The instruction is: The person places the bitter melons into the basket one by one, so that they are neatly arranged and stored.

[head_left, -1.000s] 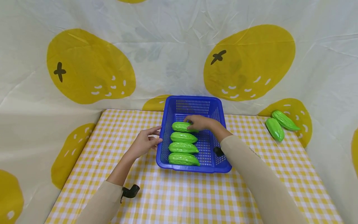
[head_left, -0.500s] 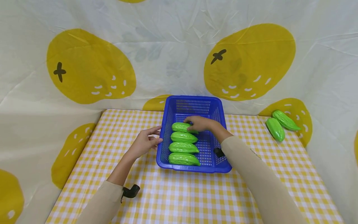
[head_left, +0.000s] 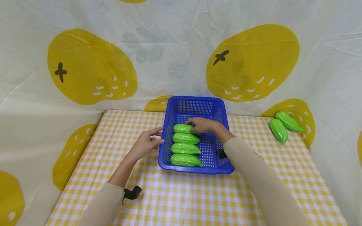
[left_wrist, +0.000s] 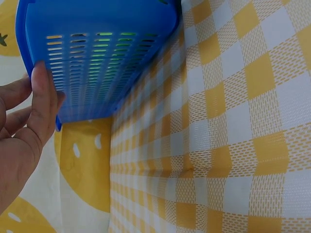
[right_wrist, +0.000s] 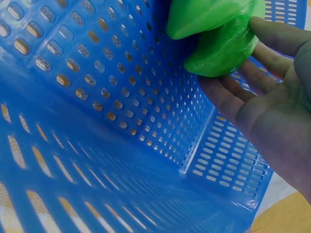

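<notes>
A blue perforated plastic basket (head_left: pixel 192 170) holds several shiny green bitter melons, lying crosswise in a column along its left side. My right hand (head_left: pixel 201 124) reaches inside and grips the rearmost bitter melon (head_left: pixel 181 128) near its right end, which the fingers partly cover. In the right wrist view, the thumb lies on one side of this bitter melon (right_wrist: pixel 221 53) and the fingers on the other, with a neighbouring bitter melon (right_wrist: pixel 197 17) close beside it. My left hand (head_left: pixel 145 144) touches the basket's left rim from outside, fingers mostly straight; the left wrist view shows fingertips (left_wrist: pixel 40 73) against it.
Two more bitter melons (head_left: pixel 278 130) lie together at the table's back right corner. A yellow-and-white checked cloth (head_left: pixel 181 201) covers the table. Behind the basket hangs a pale curtain (head_left: pixel 172 62) printed with big yellow fruit. Each sleeve carries a small black camera.
The rearmost bitter melon has shifted slightly toward the front, closer to the one before it, with my right hand still on it. My left hand and the basket have stayed in place.
</notes>
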The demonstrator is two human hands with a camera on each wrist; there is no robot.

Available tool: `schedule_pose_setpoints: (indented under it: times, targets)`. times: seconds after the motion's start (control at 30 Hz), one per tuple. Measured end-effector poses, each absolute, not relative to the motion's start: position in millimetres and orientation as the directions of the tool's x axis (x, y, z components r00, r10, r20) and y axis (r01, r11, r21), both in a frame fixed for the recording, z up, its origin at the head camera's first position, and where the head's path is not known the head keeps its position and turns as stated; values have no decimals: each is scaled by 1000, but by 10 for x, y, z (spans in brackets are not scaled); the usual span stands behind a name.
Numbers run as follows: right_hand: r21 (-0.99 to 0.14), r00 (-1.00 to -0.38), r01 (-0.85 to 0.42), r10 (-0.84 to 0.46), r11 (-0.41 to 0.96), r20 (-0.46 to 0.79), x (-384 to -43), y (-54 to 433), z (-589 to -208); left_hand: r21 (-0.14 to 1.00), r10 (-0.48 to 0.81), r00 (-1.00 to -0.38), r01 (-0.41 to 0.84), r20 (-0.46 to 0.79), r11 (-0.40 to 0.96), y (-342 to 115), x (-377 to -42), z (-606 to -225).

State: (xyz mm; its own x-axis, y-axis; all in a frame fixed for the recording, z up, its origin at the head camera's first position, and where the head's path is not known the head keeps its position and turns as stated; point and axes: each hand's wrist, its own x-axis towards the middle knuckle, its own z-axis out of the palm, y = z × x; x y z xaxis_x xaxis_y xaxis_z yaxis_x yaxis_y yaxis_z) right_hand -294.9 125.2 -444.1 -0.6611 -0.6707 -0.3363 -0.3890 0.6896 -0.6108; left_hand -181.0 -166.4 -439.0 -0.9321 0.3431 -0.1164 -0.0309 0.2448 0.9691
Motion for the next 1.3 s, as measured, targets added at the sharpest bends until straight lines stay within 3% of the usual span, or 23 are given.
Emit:
schedule_pose_setpoints:
  times: [0.67, 1.3]
  targets:
    - [-603, -671, -389, -663, 697, -332, -2947, 1262, -4382, 967, 349, -932, -13, -104, 253, -1665, -1814, -4415]
    - [-659, -786, -352, -592, 665, -178, -2713, 1526, -3703, 963, 324, -938, -36, -124, 265, -1665, -1811, -4415]
